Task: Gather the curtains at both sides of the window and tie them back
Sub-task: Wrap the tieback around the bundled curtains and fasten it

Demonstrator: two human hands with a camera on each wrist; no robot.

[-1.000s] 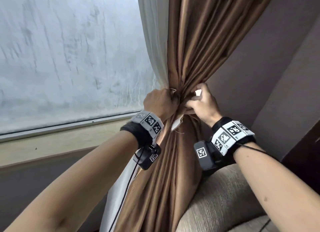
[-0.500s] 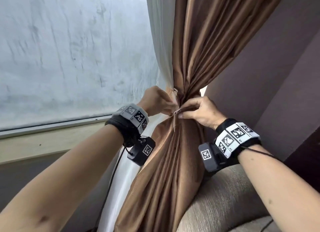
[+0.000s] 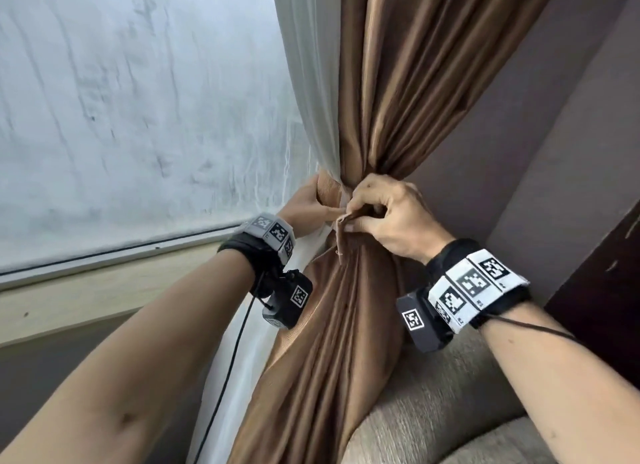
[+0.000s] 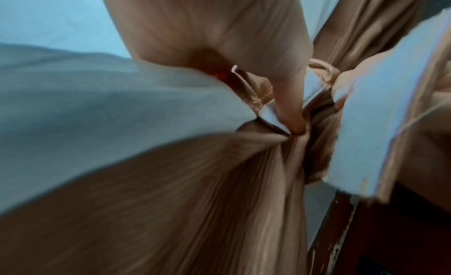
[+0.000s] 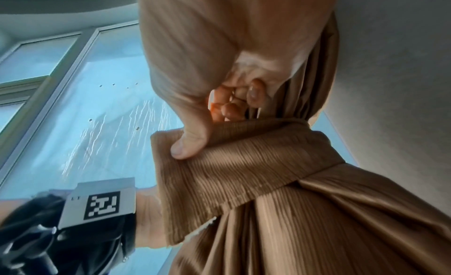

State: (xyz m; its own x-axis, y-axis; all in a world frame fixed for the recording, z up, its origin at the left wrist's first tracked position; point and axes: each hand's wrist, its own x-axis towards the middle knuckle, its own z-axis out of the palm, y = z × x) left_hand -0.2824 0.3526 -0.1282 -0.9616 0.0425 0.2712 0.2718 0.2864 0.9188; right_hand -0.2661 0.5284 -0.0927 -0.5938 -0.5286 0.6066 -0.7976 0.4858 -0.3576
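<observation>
A brown curtain (image 3: 381, 99) and a white sheer curtain (image 3: 308, 82) hang bunched together at the window's right side. A brown ribbed tie-back band (image 3: 327, 195) wraps the bunch at its narrowest point. My left hand (image 3: 306, 205) grips the band and the bunch from the window side. My right hand (image 3: 353, 217) pinches the band's loose end at the front. In the right wrist view the thumb (image 5: 190, 144) presses on the band (image 5: 244, 173). In the blurred left wrist view a finger (image 4: 292, 113) digs into the gathered folds (image 4: 171, 202).
Frosted window glass (image 3: 138, 117) and a pale sill (image 3: 104, 290) fill the left. A grey-beige upholstered cushion (image 3: 433, 411) sits below the curtain on the right. Dark wooden furniture (image 3: 606, 290) stands at the far right against the mauve wall (image 3: 519, 151).
My left hand has slid to the window side of the bunch. My right hand has come over the front with the band's end, and the band now lies round the curtains.
</observation>
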